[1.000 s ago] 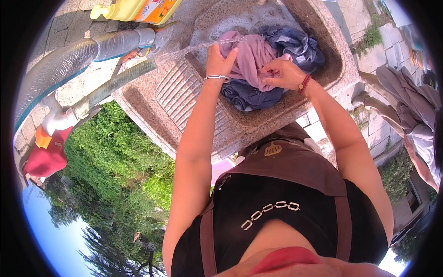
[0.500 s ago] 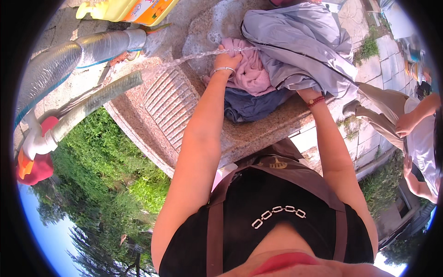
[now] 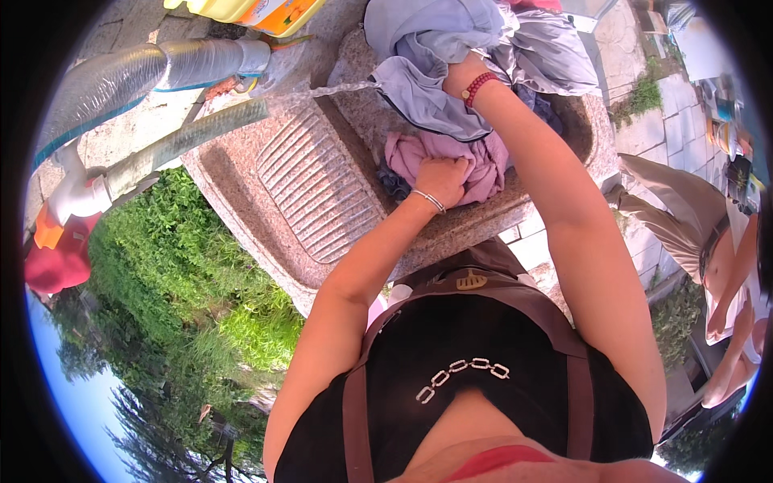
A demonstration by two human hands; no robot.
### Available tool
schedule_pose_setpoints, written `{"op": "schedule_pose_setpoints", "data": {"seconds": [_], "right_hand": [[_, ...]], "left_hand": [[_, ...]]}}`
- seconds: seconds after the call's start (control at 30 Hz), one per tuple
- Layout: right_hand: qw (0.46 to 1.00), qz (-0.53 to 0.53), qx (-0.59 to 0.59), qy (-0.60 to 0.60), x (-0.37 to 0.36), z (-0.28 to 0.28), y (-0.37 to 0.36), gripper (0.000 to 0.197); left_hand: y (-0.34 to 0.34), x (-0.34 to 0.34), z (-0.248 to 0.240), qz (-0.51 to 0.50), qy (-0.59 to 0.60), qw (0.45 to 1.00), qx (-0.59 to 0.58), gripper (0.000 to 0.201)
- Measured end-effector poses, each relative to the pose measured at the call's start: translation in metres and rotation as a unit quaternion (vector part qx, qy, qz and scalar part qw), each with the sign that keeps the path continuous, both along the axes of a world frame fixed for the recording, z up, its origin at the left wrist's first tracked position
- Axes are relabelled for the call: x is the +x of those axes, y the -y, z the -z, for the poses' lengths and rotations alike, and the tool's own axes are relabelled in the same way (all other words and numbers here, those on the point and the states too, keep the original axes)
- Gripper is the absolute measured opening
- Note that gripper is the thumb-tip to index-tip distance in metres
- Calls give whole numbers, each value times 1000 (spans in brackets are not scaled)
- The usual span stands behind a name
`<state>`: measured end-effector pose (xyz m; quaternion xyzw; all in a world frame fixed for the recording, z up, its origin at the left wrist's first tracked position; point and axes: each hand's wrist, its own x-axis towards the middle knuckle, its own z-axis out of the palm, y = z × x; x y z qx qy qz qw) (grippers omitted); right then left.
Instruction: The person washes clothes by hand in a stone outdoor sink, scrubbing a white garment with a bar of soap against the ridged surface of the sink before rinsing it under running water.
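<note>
1. Fingers of the left hand [image 3: 441,179] are clutching the pink cloth [image 3: 485,165]; those of the right hand [image 3: 464,77] are vanishing into the grey garment [image 3: 435,48], so I cannot tell how firmly they are closing.
2. Basin [image 3: 237,201]: its deep part is holding the clothes, to the right of the ribbed board [image 3: 310,189].
3. Grey garment: it is now lying farther from the basin's near edge than half a second ago, and is draping over the right edge. Water [image 3: 342,88] is now meeting its left margin, so this garment is apparently getting the wetting.
4. Right arm [image 3: 568,209]: it is stretching forward, crossing the near edge.
5. Left arm [image 3: 366,262]: it is bending at the elbow and slanting rightward, the back of the hand facing up.
6. Pink cloth: it is bunching beside the near edge, with navy cloth [image 3: 392,183] showing at its left.
</note>
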<state>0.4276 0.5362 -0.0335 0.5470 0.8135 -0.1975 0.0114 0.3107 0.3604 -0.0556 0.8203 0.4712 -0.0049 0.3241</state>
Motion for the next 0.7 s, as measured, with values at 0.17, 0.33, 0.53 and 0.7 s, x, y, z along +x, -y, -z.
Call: {"op": "schedule_pose_setpoints", "data": {"seconds": [0.17, 0.33, 0.53, 0.7], "right_hand": [[995, 76, -17, -61, 2, 17, 23, 40], [953, 233, 192, -37, 79, 25, 93, 56], [930, 358, 46, 67, 85, 44, 61, 88], [975, 208, 39, -60, 16, 56, -18, 47]], "left_hand": [[6, -11, 9, -66, 0, 998, 19, 52], [7, -16, 6, -156, 51, 986, 17, 57], [3, -9, 0, -142, 13, 990, 11, 60], [2, -6, 10, -108, -50, 993, 28, 57]]}}
